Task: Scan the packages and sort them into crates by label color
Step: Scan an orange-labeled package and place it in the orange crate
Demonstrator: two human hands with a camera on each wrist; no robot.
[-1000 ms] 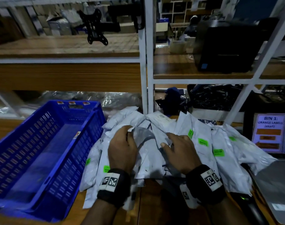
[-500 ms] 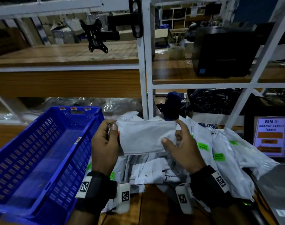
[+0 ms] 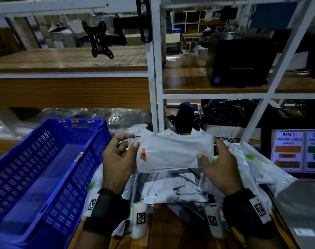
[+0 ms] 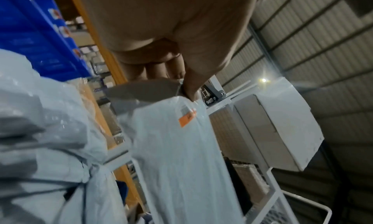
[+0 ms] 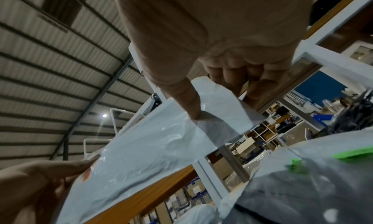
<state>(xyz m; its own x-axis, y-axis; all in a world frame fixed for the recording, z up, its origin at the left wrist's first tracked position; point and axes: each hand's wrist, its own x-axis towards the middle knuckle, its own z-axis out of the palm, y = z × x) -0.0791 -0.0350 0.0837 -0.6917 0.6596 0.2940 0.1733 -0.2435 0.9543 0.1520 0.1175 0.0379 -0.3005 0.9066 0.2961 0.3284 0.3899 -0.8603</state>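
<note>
I've got the grey package (image 3: 172, 153) up off the heap, stretched flat between both hands above the pile of mailers (image 3: 171, 187), with the orange label (image 3: 143, 154) and its barcode facing me at the left end. Risk first: my left thumb (image 3: 135, 145) sits just beside that label, and if it creeps over the barcode the scan will likely fail; the film looks slick and floppy too, so letting go on one side could fold the bag and crease the code. There's also the mix-up risk (green labels (image 3: 249, 157) all over the heap, a bin chart (image 3: 288, 150) at right), so this orange one must go to the orange bin, and I can't say for sure that the blue crate (image 3: 45, 173) at my left is it. Now the fingers: left hand (image 3: 117, 162) pinches the left edge, thumb on top, fingers curled behind. Right hand (image 3: 219, 164) pinches the right edge the same way, thumb (image 5: 187, 100) pressed on the face, fingers (image 5: 232, 77) tucked underneath. Both hands are closed on the package, neither is loose.
</note>
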